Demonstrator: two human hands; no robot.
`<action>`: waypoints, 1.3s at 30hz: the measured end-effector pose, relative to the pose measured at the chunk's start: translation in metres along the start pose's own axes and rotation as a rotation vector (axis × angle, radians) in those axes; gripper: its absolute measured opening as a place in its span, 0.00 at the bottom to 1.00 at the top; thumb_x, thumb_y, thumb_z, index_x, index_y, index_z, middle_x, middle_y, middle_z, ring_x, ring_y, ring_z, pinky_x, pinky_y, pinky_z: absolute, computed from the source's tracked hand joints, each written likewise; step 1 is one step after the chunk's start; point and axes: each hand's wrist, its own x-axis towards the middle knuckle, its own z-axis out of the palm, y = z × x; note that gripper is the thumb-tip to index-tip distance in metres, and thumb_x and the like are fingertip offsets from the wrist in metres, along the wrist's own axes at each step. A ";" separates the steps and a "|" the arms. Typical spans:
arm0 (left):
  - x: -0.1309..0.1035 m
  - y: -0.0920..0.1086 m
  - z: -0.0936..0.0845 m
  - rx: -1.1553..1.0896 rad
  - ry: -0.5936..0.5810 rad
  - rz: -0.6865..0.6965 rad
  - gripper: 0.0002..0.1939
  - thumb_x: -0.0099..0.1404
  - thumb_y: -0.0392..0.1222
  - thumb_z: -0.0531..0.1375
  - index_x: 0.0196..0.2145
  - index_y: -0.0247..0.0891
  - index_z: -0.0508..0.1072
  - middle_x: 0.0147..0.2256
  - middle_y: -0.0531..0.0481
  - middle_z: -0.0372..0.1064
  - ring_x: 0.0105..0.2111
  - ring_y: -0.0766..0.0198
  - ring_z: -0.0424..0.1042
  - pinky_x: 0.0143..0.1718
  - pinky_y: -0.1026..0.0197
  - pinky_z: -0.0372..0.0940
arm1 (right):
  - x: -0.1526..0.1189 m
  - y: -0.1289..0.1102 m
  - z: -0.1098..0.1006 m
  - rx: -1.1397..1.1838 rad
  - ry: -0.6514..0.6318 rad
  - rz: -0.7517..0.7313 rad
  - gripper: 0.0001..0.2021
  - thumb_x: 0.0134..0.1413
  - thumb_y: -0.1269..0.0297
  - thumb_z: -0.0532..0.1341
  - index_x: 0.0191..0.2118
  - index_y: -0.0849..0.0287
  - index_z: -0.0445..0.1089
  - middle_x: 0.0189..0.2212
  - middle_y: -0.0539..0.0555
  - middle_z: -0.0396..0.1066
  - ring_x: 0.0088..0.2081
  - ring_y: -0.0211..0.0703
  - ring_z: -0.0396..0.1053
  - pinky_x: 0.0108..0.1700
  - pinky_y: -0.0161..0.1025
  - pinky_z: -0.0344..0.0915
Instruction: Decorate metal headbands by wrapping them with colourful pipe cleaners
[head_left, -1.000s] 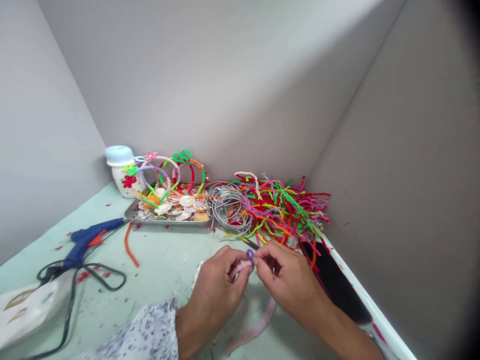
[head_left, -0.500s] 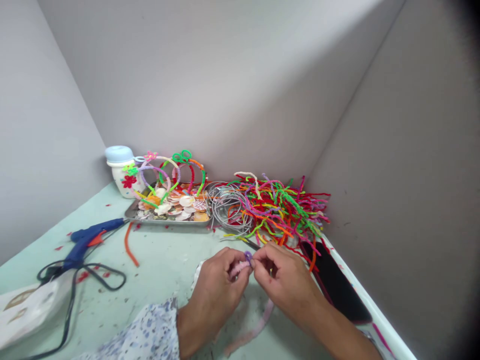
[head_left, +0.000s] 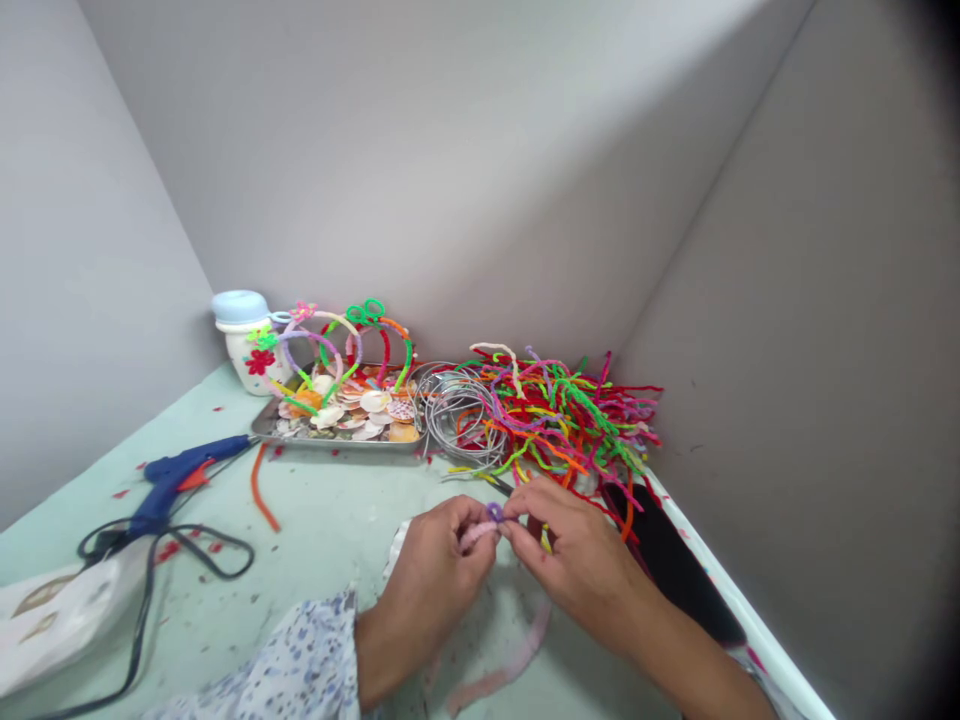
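Note:
My left hand (head_left: pixel 433 562) is closed around a pale pink pipe cleaner (head_left: pixel 478 535), thumb and forefinger pressed near its end. A small purple pipe cleaner loop (head_left: pixel 494 511) sits at that end, between both hands. My right hand (head_left: pixel 574 545) pinches the purple piece with thumb and fingertips, which touch the left fingertips. Below the hands a pale pink fuzzy strip (head_left: pixel 517 660) curves over the table; whether it joins the piece in my fingers is hidden.
A metal tray (head_left: pixel 345 444) of shells and a coil of silver wire (head_left: pixel 461 420) lie behind my hands, beside piled pipe cleaners (head_left: pixel 577 420). Decorated hoops (head_left: pixel 358 345) lean near a white jar (head_left: pixel 244 345). A blue glue gun (head_left: pixel 169 485) lies left, a black phone (head_left: pixel 686 570) right.
My right fingers have shifted slightly and opened a small gap at the palm side, still pinching the purple piece. My left hand stays nearly in place.

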 end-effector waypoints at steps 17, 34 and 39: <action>0.008 0.002 -0.009 -0.178 -0.126 -0.166 0.09 0.54 0.41 0.58 0.21 0.34 0.70 0.19 0.56 0.59 0.22 0.69 0.56 0.23 0.67 0.50 | 0.000 0.004 0.004 -0.073 -0.057 -0.009 0.07 0.53 0.72 0.56 0.34 0.58 0.70 0.29 0.50 0.71 0.27 0.35 0.66 0.31 0.32 0.60; 0.016 0.000 -0.014 -0.276 -0.287 -0.228 0.12 0.53 0.44 0.59 0.31 0.31 0.73 0.20 0.56 0.59 0.19 0.71 0.53 0.22 0.66 0.49 | 0.006 0.009 -0.003 0.038 -0.101 0.184 0.07 0.48 0.67 0.58 0.32 0.58 0.72 0.24 0.48 0.70 0.21 0.34 0.60 0.24 0.31 0.53; 0.016 -0.002 -0.013 -0.279 -0.292 -0.261 0.12 0.54 0.46 0.59 0.28 0.32 0.72 0.17 0.58 0.56 0.18 0.72 0.51 0.20 0.67 0.47 | 0.007 0.009 0.000 0.096 -0.122 0.235 0.07 0.48 0.66 0.58 0.34 0.57 0.72 0.24 0.48 0.70 0.22 0.34 0.60 0.24 0.31 0.54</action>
